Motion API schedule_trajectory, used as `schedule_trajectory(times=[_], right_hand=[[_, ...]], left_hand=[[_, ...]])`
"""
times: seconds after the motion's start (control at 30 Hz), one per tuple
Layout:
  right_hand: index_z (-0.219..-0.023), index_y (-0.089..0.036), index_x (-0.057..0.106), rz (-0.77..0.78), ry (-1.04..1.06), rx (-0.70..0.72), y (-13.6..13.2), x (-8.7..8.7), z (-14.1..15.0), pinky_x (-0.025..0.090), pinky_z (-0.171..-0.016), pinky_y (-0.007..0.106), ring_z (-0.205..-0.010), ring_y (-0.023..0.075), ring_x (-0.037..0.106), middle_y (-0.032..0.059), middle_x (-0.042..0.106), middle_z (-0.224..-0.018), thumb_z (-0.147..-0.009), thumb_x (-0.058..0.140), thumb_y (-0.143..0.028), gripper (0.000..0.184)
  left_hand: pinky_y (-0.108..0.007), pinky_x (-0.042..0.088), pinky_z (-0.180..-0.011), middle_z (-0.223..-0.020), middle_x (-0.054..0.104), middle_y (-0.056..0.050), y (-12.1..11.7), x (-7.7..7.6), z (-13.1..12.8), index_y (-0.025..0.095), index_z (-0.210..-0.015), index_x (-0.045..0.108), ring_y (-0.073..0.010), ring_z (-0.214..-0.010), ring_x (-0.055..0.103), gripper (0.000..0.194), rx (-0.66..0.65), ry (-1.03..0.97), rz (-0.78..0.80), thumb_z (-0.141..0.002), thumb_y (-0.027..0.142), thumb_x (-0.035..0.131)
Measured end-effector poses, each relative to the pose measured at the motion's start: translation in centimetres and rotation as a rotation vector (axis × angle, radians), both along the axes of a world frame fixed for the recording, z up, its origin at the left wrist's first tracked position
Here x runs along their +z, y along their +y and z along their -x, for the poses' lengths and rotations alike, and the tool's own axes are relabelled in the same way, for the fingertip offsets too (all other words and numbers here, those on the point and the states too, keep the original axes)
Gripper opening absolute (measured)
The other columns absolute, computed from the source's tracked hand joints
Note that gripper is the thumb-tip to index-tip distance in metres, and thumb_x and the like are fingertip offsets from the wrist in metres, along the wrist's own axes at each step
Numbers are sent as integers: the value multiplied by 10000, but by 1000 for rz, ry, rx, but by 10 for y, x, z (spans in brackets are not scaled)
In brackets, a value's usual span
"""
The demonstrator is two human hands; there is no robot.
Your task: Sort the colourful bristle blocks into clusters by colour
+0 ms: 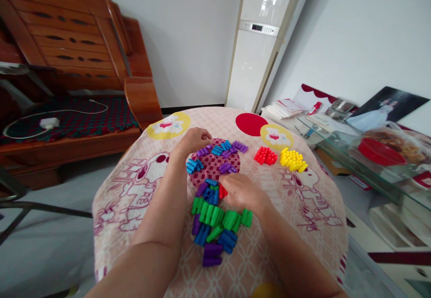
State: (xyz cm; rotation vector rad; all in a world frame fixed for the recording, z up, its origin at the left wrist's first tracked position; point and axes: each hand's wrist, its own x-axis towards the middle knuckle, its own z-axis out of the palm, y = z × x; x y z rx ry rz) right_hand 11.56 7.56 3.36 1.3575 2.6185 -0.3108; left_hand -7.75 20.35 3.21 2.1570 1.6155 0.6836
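My left hand (196, 139) hovers over the far side of the pile, fingers loosely bent and slightly apart, just above some small purple plastic tubes (204, 151). Nothing shows in it. My right hand (240, 190) is closed, its fingertips at a red tube piece (222, 191) on the edge of the mixed heap; the fingers' inner side is hidden. Around it lie green tubes (211, 215), blue tubes (227, 240) and purple tubes (212, 254), many joined side by side. More blue tubes (194, 166) lie by my left wrist.
A red group (266, 155) and a yellow group (293, 160) stand together on the right of the round cloth-covered table (134, 226). A wooden bench (77, 55) is at left, a white air conditioner (252, 46) behind, a glass shelf (357, 154) with a red bowl (382, 151) at right.
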Motion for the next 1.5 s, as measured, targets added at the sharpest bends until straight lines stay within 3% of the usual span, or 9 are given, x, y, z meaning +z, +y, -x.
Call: schedule_trajectory(times=[0.13, 0.27, 0.37, 0.47, 0.7, 1.0, 1.27, 1.43, 1.5], right_hand=[[-1026, -181, 675, 5, 321, -65, 17, 10, -35, 451, -771, 267, -882, 184, 649, 54, 719, -943, -772, 633, -207, 259], [-1099, -185, 661, 18, 679, -241, 33, 14, -73, 490, -813, 280, -915, 179, 660, 45, 722, -980, -766, 644, -229, 336], [-1027, -173, 663, 16, 833, -407, 42, 12, -98, 524, -725, 277, -838, 183, 675, 46, 721, -904, -743, 668, -272, 300], [-1108, -176, 646, 2, 920, -571, 45, 11, -118, 533, -626, 256, -791, 181, 682, 61, 724, -931, -723, 682, -284, 401], [-982, -154, 669, -42, 880, -829, 47, 15, -139, 507, -514, 230, -556, 138, 632, 25, 691, -708, -703, 716, -277, 309], [-784, -145, 641, 7, 977, -1051, 60, -12, -164, 554, -495, 234, -505, 157, 653, 7, 654, -547, -643, 780, -141, 198], [-805, -152, 598, 196, 966, -1086, 65, -28, -153, 577, -485, 283, -594, 215, 711, 57, 702, -635, -804, 689, -245, 130], [-862, -142, 625, 93, 771, -994, 65, -32, -153, 529, -443, 260, -561, 197, 687, 90, 726, -728, -792, 681, -297, 179], [-833, -147, 634, 42, 653, -979, 64, -32, -156, 497, -410, 254, -514, 196, 661, 75, 703, -657, -777, 688, -339, 207]], left_hand=[[-232, 489, -661, -787, 752, -54, -1, 1, 0, 158, -891, 759, -174, -731, 677, 218, 5, -4, 0, -749, 276, 641], [-234, 489, -670, -799, 753, -56, 0, 0, 0, 153, -894, 755, -168, -725, 675, 213, 3, -15, 10, -755, 265, 640], [-239, 490, -670, -793, 750, -61, 2, -2, 0, 144, -903, 755, -166, -708, 670, 222, 7, -21, 21, -755, 264, 642], [-246, 495, -671, -771, 742, -61, 4, -4, 2, 140, -912, 758, -166, -692, 664, 242, 11, -35, 29, -750, 281, 648], [-244, 501, -674, -727, 734, -53, 6, -7, 6, 138, -914, 753, -169, -702, 671, 273, 8, -67, 12, -730, 312, 650], [-246, 500, -673, -719, 738, -45, 8, -7, 9, 159, -907, 758, -174, -702, 675, 265, 24, -45, 20, -725, 314, 644], [-243, 495, -673, -743, 744, -52, 7, -5, 8, 164, -908, 756, -175, -714, 674, 254, 27, -21, 24, -741, 316, 640], [-238, 494, -663, -724, 741, -40, 7, -6, 9, 185, -893, 755, -175, -720, 672, 250, 22, -31, 13, -737, 341, 638], [-240, 495, -665, -724, 740, -43, 8, -7, 9, 186, -893, 757, -177, -719, 672, 257, 19, -39, 16, -731, 349, 642]])
